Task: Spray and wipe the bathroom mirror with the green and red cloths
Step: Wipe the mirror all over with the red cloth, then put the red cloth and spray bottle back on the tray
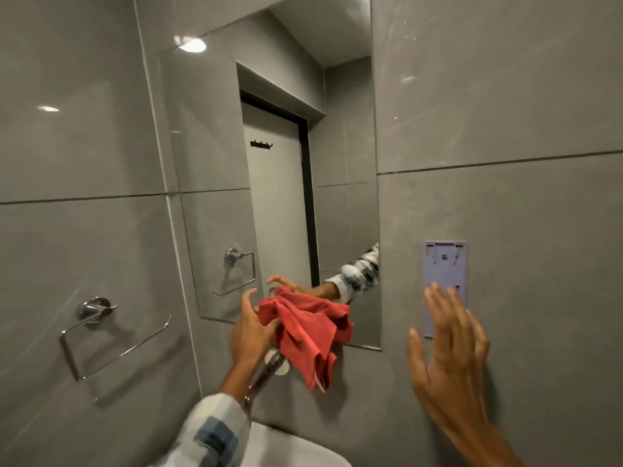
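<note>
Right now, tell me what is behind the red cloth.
The red cloth in the left hand covers the mirror's bottom edge and part of a chrome wall fitting. Whatever else lies behind is hidden.

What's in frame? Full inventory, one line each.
mirror: 1, frameless, tall, on the wall at centre
red cloth: 1, red, bunched, at the mirror's lower edge, in the left hand
towel ring: 1, chrome, on the left wall; seen again as a reflection in the mirror
bracket: 1, pale lilac plate, on the wall right of the mirror
tap: 1, chrome, under the cloth, partly hidden
basin: 1, white, bottom edge, only the rim shows
tiles: grey, glossy, all walls
green cloth and spray: none in view
left hand: grip shut on red cloth, checked sleeve
right hand: open, fingers spread, empty, below the bracket
</note>
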